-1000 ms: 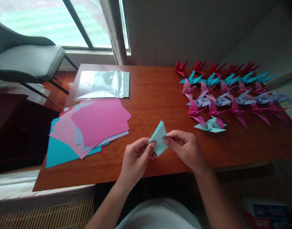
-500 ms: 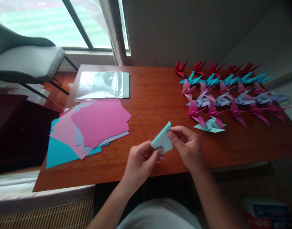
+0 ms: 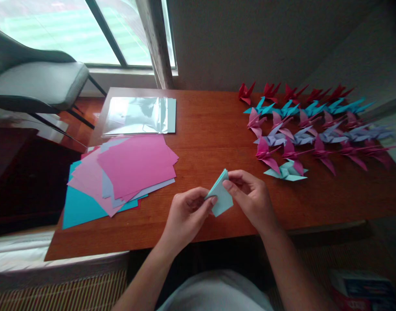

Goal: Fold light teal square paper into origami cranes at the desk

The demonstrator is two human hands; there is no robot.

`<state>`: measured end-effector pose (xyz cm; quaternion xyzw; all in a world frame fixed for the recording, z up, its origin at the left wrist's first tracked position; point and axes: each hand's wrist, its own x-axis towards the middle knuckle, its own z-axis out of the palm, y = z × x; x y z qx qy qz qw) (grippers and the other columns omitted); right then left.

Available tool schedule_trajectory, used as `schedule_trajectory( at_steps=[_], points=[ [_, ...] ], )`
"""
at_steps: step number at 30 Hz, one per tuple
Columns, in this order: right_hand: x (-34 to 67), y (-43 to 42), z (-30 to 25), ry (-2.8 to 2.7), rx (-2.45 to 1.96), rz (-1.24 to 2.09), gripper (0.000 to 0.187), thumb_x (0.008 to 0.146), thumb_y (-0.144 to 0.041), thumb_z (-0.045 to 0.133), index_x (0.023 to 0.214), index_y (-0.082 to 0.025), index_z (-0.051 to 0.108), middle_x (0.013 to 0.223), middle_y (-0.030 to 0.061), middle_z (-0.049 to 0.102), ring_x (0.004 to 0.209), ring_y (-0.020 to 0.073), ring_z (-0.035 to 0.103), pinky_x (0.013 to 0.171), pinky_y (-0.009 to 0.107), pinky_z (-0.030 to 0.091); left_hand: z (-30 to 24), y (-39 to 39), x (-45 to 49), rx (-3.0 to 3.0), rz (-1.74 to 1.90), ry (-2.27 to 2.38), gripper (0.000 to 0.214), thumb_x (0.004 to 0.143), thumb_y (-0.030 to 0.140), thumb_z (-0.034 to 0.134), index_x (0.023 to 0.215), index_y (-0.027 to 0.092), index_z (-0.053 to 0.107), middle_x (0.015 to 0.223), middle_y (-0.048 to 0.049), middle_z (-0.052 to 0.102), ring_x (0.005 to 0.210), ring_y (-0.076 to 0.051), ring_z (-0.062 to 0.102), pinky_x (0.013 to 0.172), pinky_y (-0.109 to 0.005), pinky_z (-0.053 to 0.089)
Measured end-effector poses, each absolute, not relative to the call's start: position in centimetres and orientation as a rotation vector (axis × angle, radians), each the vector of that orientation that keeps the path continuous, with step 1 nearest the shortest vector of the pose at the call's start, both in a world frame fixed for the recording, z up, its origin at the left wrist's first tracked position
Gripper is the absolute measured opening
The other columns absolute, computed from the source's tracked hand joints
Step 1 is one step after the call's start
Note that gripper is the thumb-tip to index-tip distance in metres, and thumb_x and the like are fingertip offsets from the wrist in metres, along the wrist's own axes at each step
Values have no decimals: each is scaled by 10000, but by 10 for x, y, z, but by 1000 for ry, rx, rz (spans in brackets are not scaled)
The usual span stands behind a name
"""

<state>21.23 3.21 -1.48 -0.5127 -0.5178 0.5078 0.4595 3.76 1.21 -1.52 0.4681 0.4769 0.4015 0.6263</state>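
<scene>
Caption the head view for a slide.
Left hand and right hand hold folded mint paper over a table bearing rows of paper birds.

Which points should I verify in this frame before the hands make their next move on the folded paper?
1. Left hand gripping the folded mint-green paper: ok, thumb on its near face at the left.
2. Right hand on the same piece: ok, thumb against its upper right edge.
3. Paper layers lined up: cannot tell, the edges are too small to judge.
4. Loose coloured sheets squared up: not ok, they lie fanned unevenly.
5. Mint-green origami crane apart from the hands: ok, it lies to the right of the right hand.
6. That crane apart from the magenta origami cranes: cannot tell, they overlap in view.
</scene>
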Motion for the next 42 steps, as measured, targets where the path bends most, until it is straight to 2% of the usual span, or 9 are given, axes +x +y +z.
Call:
schedule_trajectory(
  at_steps=[4,8,13,19,21,26,32,38,42],
  points=[
    [211,34,-15,-1283,-1238,1221,88,893,-322,723,848,-247,725,776,-19,707,700,123,637,618,215,514,-17,12,39,1110,911,1099,244,895,368,690,811,140,687,672,-8,633,595,-111,567,552,-197,459],
    [209,36,-14,-1365,-1250,1119,66,907,-307,709,951,-264,732,848,-7,719,744,137,666,650,243,534,-17,12,39,1114,1011,1181,243,903,363,684,788,149,679,652,7,611,576,-100,551,531,-187,443],
    [206,35,-12,-1626,-1249,760,294,924,-211,671,1212,-269,671,1056,39,675,846,153,645,690,285,539,-15,13,40,1134,1072,1285,220,905,355,682,818,154,703,664,8,632,575,-98,552,532,-187,453],
    [203,30,-17,-1731,-1200,495,351,910,-104,654,1208,-288,673,1107,60,655,976,195,633,708,324,540,-12,17,44,1017,1085,1201,196,893,341,703,839,152,703,696,9,661,585,-87,572,535,-167,480],
    [203,28,-17,-1707,-1187,486,341,897,-90,665,1167,-296,683,1109,58,657,990,207,627,713,341,538,-10,18,45,953,1087,1173,204,892,349,706,840,152,696,701,11,656,582,-84,571,522,-161,488],
    [204,25,-15,-1636,-1170,564,295,871,-71,686,1082,-277,690,1038,43,672,873,183,605,634,319,494,-8,18,48,857,1075,1096,221,883,366,716,842,152,678,711,14,633,604,-95,580,518,-176,535],
    [205,27,-15,-1575,-1152,721,172,893,-96,670,953,-257,674,998,29,695,847,176,616,620,311,468,-13,18,49,798,1068,1045,224,800,289,807,940,150,700,806,-12,711,708,-111,643,588,-167,549],
    [206,28,-14,-1590,-1129,796,177,891,-98,666,977,-252,678,964,26,701,818,168,613,616,303,464,-15,19,50,758,1149,1064,258,805,268,798,1025,160,720,911,-41,763,761,-127,683,640,-179,544],
    [206,28,-11,-1687,-1071,758,252,890,-57,632,1013,-255,729,945,34,679,866,171,621,662,304,494,-17,21,52,730,1227,1058,254,817,289,785,1034,169,731,943,-50,767,867,-172,710,749,-229,556]
  ],
)
